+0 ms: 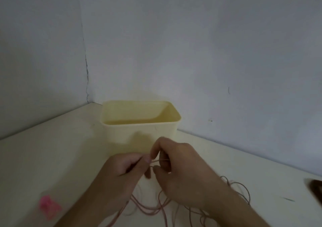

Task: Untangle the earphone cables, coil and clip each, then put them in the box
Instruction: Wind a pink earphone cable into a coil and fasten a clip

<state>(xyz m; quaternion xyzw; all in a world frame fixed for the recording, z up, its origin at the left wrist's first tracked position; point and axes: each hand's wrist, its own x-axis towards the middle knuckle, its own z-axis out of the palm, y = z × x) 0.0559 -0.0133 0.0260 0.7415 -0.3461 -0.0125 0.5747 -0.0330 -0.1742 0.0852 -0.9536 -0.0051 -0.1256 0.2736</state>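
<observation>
Pink earphone cables (pixel 153 207) lie in a loose tangle on the tabletop (pixel 52 157), below and to the right of both hands, with strands rising to the fingers. Left hand (pixel 120 171) pinches a strand between thumb and curled fingers; right hand (pixel 177 165) pinches the same short stretch just beside it, fingers narrow. The held span runs left to right between the two pinches, thumbs nearly touching. Most slack hangs near and to the right, so the right hand is nearer the bulk of the tangle. The cream box (pixel 141 130) stands open immediately beyond the hands, toward the far wall. A pink clip-like item (pixel 49 207) rests at near left, well apart; its form is blurred. Judgement: untangling is under way, nothing coiled yet.
</observation>
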